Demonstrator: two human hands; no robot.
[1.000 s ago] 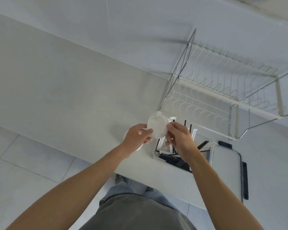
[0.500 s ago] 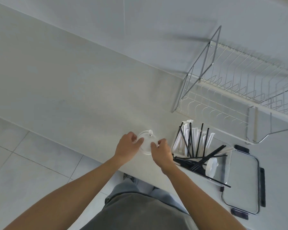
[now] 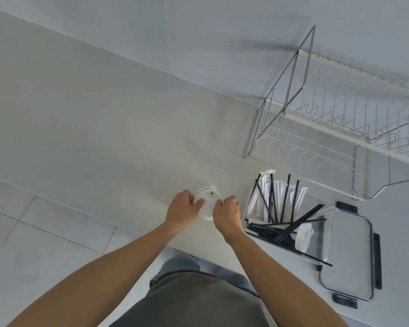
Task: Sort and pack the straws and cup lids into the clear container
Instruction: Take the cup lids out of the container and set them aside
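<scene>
- Cup lid (image 3: pixel 207 204) lies on the counter (image 3: pixel 104 138), just left of the clear container (image 3: pixel 326 253).
- Left hand (image 3: pixel 182 212) and right hand (image 3: pixel 226 214) both pinch the lid's edges with curled fingers.
- Straws (image 3: pixel 276 208) and another lid (image 3: pixel 304 237) sit inside the container.

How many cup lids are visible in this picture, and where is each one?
2. One cup lid lies on the counter, held between the left hand and right hand. Another lid stands inside the clear container. More may be hidden underneath.
</scene>
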